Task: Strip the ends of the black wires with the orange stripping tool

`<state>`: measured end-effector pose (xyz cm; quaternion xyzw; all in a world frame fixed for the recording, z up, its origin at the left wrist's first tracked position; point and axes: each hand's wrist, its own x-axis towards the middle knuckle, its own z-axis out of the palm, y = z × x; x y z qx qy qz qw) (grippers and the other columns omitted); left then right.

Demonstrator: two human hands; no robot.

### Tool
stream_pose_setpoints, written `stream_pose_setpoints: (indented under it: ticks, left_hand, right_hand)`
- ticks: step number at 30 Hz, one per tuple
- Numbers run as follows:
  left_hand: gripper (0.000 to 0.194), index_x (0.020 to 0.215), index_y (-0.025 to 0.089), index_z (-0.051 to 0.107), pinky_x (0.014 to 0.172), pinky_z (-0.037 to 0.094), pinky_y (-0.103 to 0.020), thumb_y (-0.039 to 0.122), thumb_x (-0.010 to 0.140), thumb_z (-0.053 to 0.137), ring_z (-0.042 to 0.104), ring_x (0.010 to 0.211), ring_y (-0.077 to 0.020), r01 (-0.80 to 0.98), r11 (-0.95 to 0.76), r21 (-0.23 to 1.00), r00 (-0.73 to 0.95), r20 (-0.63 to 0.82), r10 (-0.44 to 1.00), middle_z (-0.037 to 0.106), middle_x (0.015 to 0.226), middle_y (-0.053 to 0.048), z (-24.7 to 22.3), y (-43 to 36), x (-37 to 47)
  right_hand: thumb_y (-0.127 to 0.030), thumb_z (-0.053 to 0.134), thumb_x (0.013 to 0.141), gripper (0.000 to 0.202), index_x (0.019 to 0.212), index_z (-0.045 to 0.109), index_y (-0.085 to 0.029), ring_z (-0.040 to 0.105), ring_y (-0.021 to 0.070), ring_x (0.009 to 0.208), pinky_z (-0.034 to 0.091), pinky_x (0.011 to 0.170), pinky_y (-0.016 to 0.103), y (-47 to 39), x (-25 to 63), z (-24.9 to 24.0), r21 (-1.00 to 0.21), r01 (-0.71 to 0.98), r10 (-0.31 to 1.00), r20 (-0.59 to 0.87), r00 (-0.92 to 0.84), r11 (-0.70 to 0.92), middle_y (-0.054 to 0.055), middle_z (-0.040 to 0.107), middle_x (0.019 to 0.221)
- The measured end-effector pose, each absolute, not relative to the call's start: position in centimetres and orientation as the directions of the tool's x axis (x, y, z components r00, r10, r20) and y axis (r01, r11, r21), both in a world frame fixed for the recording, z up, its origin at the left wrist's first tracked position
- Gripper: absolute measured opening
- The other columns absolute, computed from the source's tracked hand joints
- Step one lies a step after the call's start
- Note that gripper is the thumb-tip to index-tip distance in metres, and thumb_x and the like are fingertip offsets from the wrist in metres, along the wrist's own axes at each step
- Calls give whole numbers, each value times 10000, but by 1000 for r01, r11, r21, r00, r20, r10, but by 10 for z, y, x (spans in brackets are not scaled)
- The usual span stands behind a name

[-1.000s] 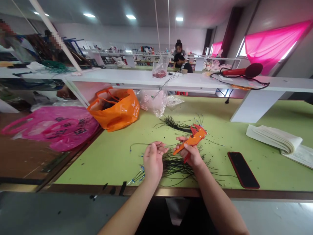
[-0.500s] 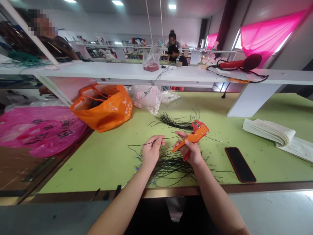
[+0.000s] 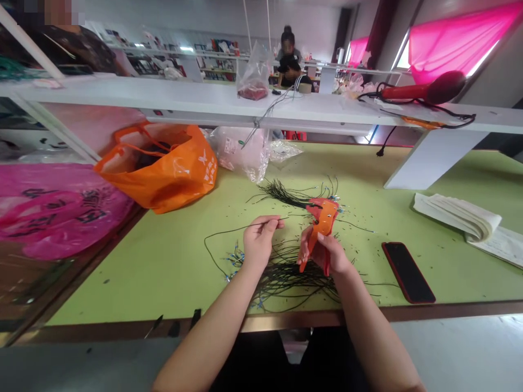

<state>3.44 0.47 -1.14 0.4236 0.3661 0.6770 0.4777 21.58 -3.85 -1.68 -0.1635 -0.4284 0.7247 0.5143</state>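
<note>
Between the pinched fingers of my left hand [image 3: 260, 239] runs a thin black wire [image 3: 220, 233], whose tail bends down toward the table on the left. My right hand [image 3: 327, 251] is wrapped round the handles of an orange and red wire stripper [image 3: 324, 220], its head pointing away from me. The wire's end points toward the tool, apart from it. Under my hands lies a pile of black wires [image 3: 292, 277], some with blue and metal ends. Behind the stripper is another bundle of black wires [image 3: 281, 193].
A phone [image 3: 408, 272] and folded papers [image 3: 457, 215] lie to the right. An orange bag [image 3: 163, 174] and a pink plastic bag [image 3: 57, 212] are at the left. A white shelf [image 3: 196, 106] crosses behind, bearing a red corded tool [image 3: 425, 92]. Other people are beyond it.
The wire stripper has turned from slanting right to pointing more directly away from me. My left hand, still pinching the wire, has moved slightly up and right. The view has tilted down a little.
</note>
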Motion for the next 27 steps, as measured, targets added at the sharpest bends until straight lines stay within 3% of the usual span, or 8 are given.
stream_pose_setpoints:
  ticks: [3, 7, 18, 27]
  left_hand:
    - [420, 814, 159, 772, 666, 616, -267, 556, 717, 868, 735, 652, -157, -332, -307, 892, -208, 248, 946, 780, 751, -69, -9, 0, 30]
    - [413, 782, 160, 762, 617, 607, -276, 562, 747, 846, 725, 622, -169, -274, -357, 893, -196, 311, 930, 764, 713, -68, -1, -8, 26]
    - [301, 765, 179, 790, 589, 524, -237, 476, 803, 827, 645, 654, -135, -208, -420, 883, -140, 398, 906, 727, 790, -65, 1, -12, 26]
    - [271, 778, 192, 811, 615, 534, -255, 461, 787, 844, 666, 699, -158, -255, -391, 884, -156, 361, 919, 746, 791, -66, -7, -8, 30]
  right_hand:
    - [-572, 645, 933, 451, 994, 670, -126, 693, 198, 621, 607, 624, 345, -40, 218, -22, -825, -500, 783, 119, -610, -264, 48, 692, 701]
    - [-646, 635, 899, 554, 1008, 680, -104, 703, 215, 609, 587, 588, 327, -42, 216, -26, -846, -413, 700, 67, -711, -338, 66, 697, 682]
    - [-649, 657, 873, 540, 934, 668, -112, 715, 224, 611, 584, 579, 317, -43, 213, -26, -842, -395, 680, 46, -732, -368, 72, 703, 665]
    - [-640, 635, 922, 525, 905, 653, -116, 710, 198, 611, 595, 582, 296, -46, 212, -26, -855, -397, 685, 70, -726, -333, 55, 692, 674]
